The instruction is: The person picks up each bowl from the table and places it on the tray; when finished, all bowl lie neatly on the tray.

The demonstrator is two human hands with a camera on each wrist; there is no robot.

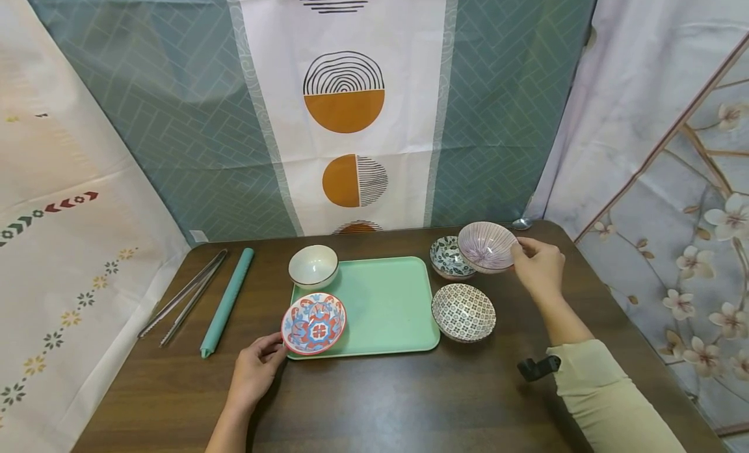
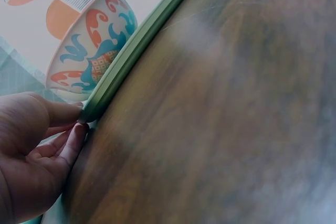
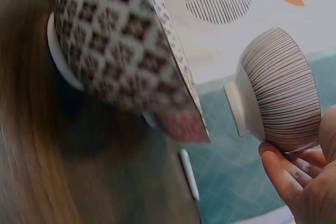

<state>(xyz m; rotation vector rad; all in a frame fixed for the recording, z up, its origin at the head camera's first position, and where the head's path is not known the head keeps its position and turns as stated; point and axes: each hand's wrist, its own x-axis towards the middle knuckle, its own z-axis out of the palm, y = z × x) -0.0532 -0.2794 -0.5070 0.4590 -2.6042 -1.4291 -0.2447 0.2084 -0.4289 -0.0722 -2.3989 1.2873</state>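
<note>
My right hand (image 1: 539,266) grips the rim of a purple-striped bowl (image 1: 486,246), its fingers and thumb at the bowl's right side. In the right wrist view the striped bowl (image 3: 281,95) is raised off the table, its foot ring showing. My left hand (image 1: 257,367) pinches the front left corner of a green tray (image 1: 386,310). The left wrist view has the thumb above and fingers below the tray edge (image 2: 131,61). Close to that hand, a red-and-blue patterned bowl (image 1: 314,323) sits on the tray's corner.
A white bowl (image 1: 313,267) stands at the tray's back left corner. Right of the tray are a brown-patterned bowl (image 1: 463,312) and a leaf-patterned bowl (image 1: 449,258). Tongs (image 1: 186,294) and a green roll (image 1: 228,302) lie at left; a spoon (image 1: 522,223) lies at the back right.
</note>
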